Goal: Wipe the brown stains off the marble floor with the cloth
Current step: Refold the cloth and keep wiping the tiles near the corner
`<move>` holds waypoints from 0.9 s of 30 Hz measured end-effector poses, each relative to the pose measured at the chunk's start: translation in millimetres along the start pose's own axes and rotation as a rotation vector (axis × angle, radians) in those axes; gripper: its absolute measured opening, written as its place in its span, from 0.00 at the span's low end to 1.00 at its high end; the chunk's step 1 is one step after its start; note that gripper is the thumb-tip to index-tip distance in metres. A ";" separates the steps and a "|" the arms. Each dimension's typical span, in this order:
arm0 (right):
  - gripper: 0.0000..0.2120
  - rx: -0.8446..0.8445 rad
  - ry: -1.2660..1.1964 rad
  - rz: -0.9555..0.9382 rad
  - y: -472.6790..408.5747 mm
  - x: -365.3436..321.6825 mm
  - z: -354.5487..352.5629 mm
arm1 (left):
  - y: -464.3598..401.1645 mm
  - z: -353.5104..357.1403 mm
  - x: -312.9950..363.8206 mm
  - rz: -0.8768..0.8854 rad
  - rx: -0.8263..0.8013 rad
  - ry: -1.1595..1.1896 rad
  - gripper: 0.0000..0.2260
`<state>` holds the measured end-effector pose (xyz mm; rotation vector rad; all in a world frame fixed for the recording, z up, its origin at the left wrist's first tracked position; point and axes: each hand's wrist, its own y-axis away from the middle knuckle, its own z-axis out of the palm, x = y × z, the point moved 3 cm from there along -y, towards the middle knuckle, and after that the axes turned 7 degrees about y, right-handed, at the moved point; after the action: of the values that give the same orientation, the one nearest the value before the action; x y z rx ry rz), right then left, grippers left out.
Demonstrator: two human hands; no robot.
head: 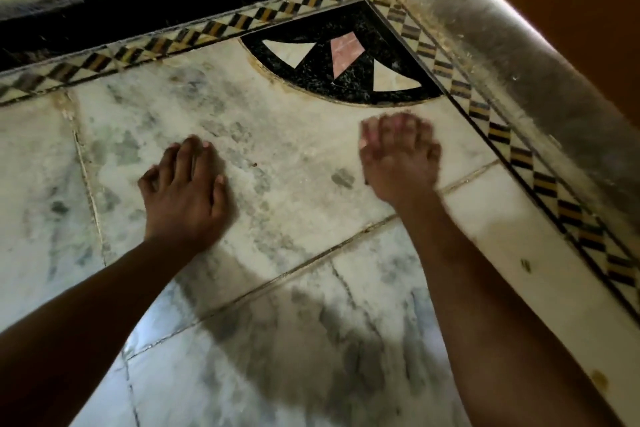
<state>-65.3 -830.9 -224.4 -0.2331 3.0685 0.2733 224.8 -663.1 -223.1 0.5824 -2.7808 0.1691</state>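
Note:
The marble floor (284, 163) is white with grey veins. My left hand (185, 191) lies flat on it with fingers spread, holding nothing. My right hand (398, 156) is blurred, fingers straight, over the floor just below the black inlay; nothing shows in it. No cloth is in view. Small brown stains (600, 378) sit on the pale strip at the lower right, and another brown spot (525, 265) lies above them. A tiny dark speck (255, 165) lies between my hands.
A black fan-shaped inlay (343, 66) with white and pink triangles fills the corner. A black-and-yellow patterned border (498, 132) runs along two sides. A black skirting (138, 0) and wall stand behind; a brown wooden surface (571, 10) rises at the right.

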 end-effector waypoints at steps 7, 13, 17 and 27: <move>0.39 0.143 0.084 0.118 75.1 23.6 18.2 | 104.7 32.9 43.1 0.200 0.050 0.044 0.31; 0.36 -0.001 0.001 0.028 14.4 -28.5 -0.9 | 90.6 28.9 43.5 0.155 0.051 0.053 0.32; 0.35 0.091 0.092 -0.248 119.4 -15.4 25.7 | 98.0 27.6 42.5 0.134 0.035 0.032 0.32; 0.36 0.050 -0.022 0.051 31.5 -51.9 8.0 | 97.8 24.7 45.8 0.081 -0.014 0.044 0.31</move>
<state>-18.6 -791.3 -223.5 -0.1483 3.0588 0.2001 138.4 -595.4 -237.7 0.4569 -2.7621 0.1769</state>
